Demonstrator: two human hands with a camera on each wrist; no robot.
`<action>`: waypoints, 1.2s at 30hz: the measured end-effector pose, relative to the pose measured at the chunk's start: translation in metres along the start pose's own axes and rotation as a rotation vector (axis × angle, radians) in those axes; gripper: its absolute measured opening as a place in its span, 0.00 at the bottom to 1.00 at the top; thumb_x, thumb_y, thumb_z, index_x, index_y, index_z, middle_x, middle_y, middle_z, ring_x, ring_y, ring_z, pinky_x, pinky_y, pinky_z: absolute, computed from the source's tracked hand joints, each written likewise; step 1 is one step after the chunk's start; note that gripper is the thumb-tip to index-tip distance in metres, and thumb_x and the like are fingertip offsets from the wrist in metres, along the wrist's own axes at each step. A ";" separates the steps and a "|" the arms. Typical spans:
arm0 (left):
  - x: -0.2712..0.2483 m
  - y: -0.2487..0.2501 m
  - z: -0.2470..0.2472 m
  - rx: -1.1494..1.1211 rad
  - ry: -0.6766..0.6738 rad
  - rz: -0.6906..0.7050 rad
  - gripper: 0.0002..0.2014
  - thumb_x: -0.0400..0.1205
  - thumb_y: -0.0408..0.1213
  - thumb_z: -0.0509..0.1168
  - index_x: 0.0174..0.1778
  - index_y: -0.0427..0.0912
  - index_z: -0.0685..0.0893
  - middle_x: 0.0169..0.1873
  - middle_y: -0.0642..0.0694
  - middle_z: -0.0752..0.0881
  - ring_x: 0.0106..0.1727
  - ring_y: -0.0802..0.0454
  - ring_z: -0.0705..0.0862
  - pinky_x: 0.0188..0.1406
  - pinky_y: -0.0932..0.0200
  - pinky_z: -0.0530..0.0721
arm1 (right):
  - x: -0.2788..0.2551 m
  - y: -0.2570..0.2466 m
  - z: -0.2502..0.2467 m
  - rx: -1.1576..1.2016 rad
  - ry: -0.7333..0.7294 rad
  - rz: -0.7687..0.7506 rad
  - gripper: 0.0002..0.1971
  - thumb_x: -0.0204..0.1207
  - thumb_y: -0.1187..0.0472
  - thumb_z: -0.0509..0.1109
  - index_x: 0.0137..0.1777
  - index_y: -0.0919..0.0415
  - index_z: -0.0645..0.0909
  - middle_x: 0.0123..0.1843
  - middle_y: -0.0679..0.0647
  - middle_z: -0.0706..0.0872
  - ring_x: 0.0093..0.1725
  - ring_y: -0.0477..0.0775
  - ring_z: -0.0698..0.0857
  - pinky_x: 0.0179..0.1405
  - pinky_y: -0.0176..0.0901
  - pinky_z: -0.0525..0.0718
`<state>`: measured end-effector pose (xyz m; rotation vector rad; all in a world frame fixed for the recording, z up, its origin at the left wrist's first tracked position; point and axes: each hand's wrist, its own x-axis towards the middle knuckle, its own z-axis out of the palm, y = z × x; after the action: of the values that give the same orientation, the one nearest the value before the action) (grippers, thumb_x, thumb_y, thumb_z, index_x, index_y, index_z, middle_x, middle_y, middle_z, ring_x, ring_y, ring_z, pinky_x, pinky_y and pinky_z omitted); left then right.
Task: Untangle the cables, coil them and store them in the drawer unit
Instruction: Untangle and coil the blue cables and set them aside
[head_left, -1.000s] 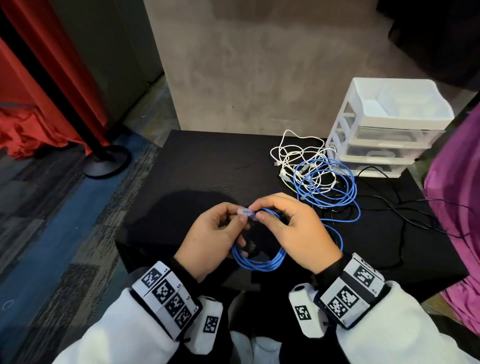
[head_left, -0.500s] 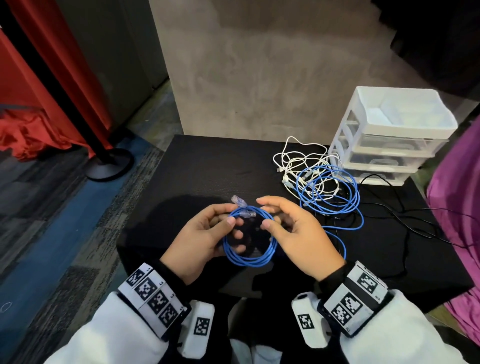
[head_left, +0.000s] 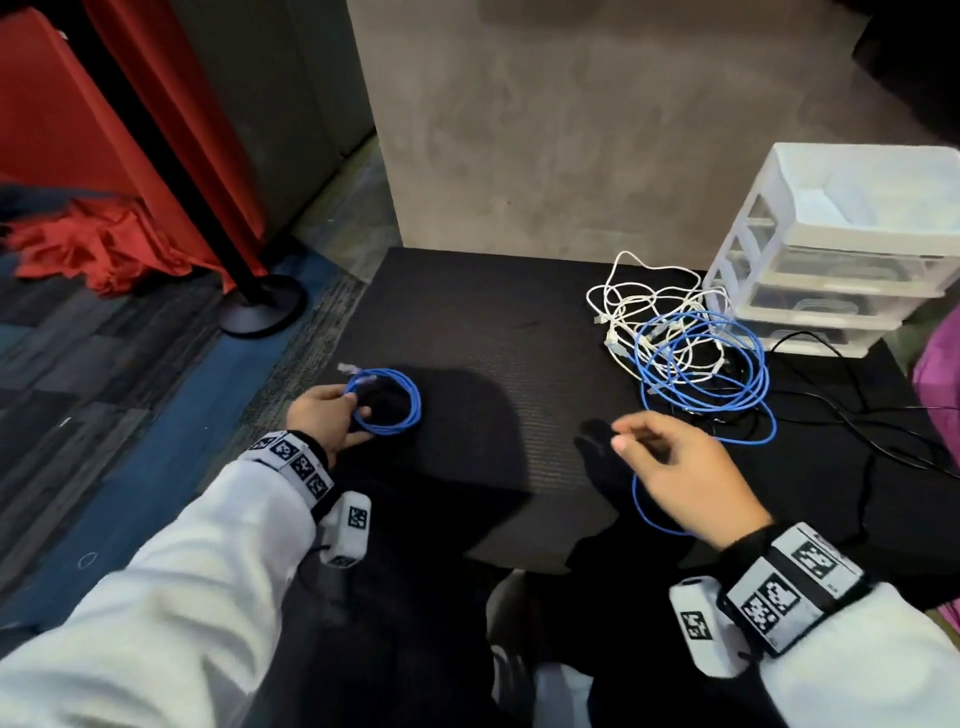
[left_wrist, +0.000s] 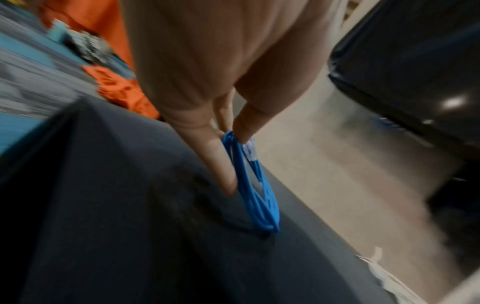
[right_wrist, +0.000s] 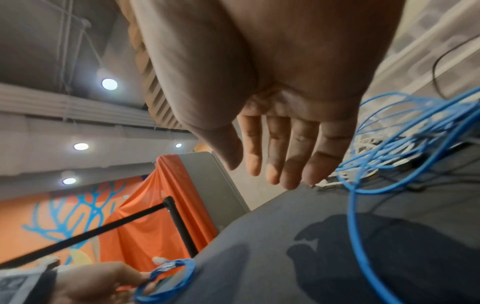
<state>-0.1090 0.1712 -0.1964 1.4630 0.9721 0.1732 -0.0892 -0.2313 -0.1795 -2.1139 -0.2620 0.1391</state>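
Observation:
My left hand (head_left: 332, 415) pinches a small coiled blue cable (head_left: 387, 400) at the black table's left edge; thumb and fingers hold the coiled blue cable (left_wrist: 249, 181) low against the surface, its clear plugs at the top. My right hand (head_left: 675, 462) hovers empty with relaxed, straight fingers (right_wrist: 280, 156) over the table's middle right. Behind it lies a tangle of blue cable (head_left: 706, 374), white cable (head_left: 639, 301) and black cable (head_left: 883, 431). The white three-drawer unit (head_left: 836, 249) stands at the back right, drawers pushed in.
A loose blue strand (head_left: 644, 509) runs from the tangle under my right hand toward the front edge. The black table (head_left: 493, 322) ends at a grey wall behind. A black stanchion base (head_left: 260, 312) and red fabric (head_left: 93, 249) sit on the floor to the left.
My hands have parted. The left carried the blue coil left and down to the table's edge; the right let go of it and moved right toward the tangle.

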 end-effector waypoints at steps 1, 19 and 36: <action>0.009 0.001 -0.006 0.024 0.024 -0.005 0.07 0.90 0.28 0.61 0.51 0.43 0.81 0.57 0.32 0.87 0.41 0.50 0.88 0.26 0.53 0.92 | 0.000 0.008 -0.004 -0.066 0.018 0.010 0.04 0.80 0.57 0.78 0.51 0.47 0.89 0.48 0.46 0.92 0.50 0.45 0.90 0.62 0.46 0.85; -0.088 -0.022 0.074 0.301 0.037 0.504 0.10 0.84 0.37 0.70 0.61 0.46 0.89 0.65 0.39 0.83 0.66 0.44 0.83 0.77 0.48 0.76 | -0.002 0.069 -0.046 -0.584 0.226 0.219 0.06 0.77 0.57 0.78 0.48 0.44 0.85 0.48 0.50 0.82 0.54 0.68 0.83 0.56 0.56 0.80; -0.154 0.034 0.098 0.036 -0.510 0.465 0.07 0.86 0.32 0.68 0.43 0.44 0.85 0.24 0.56 0.74 0.21 0.61 0.63 0.17 0.68 0.60 | -0.018 -0.030 -0.086 -0.406 0.172 -0.262 0.19 0.78 0.34 0.69 0.40 0.49 0.83 0.33 0.48 0.84 0.38 0.50 0.83 0.43 0.53 0.83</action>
<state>-0.1276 0.0055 -0.1160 1.6405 0.2183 0.1090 -0.0936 -0.2911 -0.1091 -2.4489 -0.4932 -0.2714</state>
